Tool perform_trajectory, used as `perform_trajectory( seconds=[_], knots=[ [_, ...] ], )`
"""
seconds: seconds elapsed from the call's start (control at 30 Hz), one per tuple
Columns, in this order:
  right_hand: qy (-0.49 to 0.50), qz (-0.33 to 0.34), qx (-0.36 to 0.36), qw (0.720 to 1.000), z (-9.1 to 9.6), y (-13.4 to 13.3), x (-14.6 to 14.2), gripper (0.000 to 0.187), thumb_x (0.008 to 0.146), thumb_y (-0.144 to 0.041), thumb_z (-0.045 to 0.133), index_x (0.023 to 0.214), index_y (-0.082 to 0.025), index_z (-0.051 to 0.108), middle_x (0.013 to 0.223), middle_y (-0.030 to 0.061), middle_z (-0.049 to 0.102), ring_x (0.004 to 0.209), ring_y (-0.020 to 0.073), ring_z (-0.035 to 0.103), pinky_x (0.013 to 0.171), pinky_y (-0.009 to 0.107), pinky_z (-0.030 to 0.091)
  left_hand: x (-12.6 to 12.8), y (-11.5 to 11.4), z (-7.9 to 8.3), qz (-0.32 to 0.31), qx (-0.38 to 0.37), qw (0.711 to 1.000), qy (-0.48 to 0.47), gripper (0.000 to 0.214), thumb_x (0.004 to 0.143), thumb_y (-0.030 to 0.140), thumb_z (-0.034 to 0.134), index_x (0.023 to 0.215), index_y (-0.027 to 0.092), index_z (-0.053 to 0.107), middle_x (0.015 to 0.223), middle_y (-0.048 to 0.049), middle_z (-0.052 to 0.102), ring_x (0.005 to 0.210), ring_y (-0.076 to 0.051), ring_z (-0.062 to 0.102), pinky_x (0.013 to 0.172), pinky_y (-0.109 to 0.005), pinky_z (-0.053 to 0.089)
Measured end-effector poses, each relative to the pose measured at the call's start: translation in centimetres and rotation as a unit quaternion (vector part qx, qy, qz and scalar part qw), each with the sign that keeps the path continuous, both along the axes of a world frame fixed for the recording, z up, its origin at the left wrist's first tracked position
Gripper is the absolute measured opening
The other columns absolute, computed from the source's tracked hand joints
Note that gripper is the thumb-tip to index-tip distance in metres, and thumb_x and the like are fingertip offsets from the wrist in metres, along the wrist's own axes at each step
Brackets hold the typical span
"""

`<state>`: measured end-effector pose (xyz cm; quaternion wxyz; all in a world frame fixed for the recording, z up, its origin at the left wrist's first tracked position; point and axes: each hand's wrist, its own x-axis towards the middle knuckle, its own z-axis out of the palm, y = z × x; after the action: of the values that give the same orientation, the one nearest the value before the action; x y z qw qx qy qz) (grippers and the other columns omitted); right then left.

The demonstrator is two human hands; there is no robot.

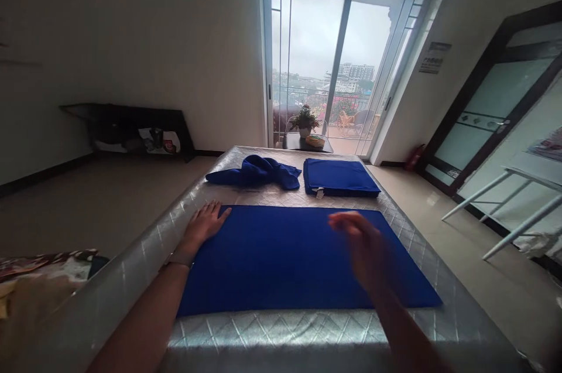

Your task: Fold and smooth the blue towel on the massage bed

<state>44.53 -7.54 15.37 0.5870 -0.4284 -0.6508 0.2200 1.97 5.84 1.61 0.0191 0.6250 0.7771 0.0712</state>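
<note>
A blue cloth (281, 262) lies flat and smooth across the quilted, plastic-covered mattress (263, 332). My left hand (208, 219) rests open at the cloth's far left corner, fingers stretched out. Above the right half of the cloth is my right hand (360, 238), smeared by motion; its fingers look bent, but I cannot make out whether they hold anything. Beyond the cloth, a crumpled blue cloth (259, 173) lies to the left. On the right sits a neat stack of folded blue cloths (341, 177) with a small white label at its front edge.
Past the mattress, a small table (290, 141) holds a potted plant (305, 120) before the sliding glass door (307, 27). A dark low stand (184, 133) is by the left wall. A white-legged table (509, 209) stands at right; piled fabrics (39, 285) are at lower left.
</note>
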Motion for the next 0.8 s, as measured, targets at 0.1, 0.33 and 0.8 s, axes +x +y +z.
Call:
perform_trajectory(
  seconds=[0.1, 0.33, 0.8],
  knots=[
    [-0.19, 0.053, -0.049, 0.979, -3.2, 4.9, -2.9, 0.031, 0.098, -0.03, 0.048, 0.111, -0.024, 0.075, 0.11, 0.0073, 0.076, 0.105, 0.021, 0.07, 0.096, 0.036, 0.053, -0.1, 0.2, 0.0, -0.001, -0.003, 1.0, -0.008, 0.08, 0.1, 0.063, 0.022, 0.158, 0.008, 0.031, 0.167, -0.0156, 0.025, 0.156, -0.03, 0.02, 0.127, -0.052, 0.016],
    [-0.479, 0.029, -0.169, 0.861, -10.4, 11.7, -5.7, 0.065, 0.105, -0.047, 0.035, 0.158, -0.01, 0.035, 0.165, 0.0109, 0.03, 0.155, 0.0222, 0.02, 0.127, 0.042, 0.013, -0.6, 0.4, -0.5, -0.009, -0.003, 1.0, -0.006, 0.08, 0.1, 0.062, 0.02, 0.158, 0.008, 0.031, 0.167, -0.0156, 0.027, 0.155, -0.03, 0.021, 0.127, -0.053, 0.016],
    [-0.541, -0.109, -0.284, 0.784, -11.7, 15.2, 11.3, 0.07, 0.105, -0.052, 0.018, 0.163, -0.011, 0.021, 0.169, 0.008, 0.019, 0.157, 0.0209, 0.014, 0.127, 0.04, 0.007, -1.1, 0.8, -1.1, -0.024, -0.009, 1.0, -0.006, 0.075, 0.099, 0.061, 0.019, 0.153, 0.013, 0.041, 0.166, -0.0158, 0.03, 0.155, -0.031, 0.022, 0.125, -0.056, 0.019]
  ],
)
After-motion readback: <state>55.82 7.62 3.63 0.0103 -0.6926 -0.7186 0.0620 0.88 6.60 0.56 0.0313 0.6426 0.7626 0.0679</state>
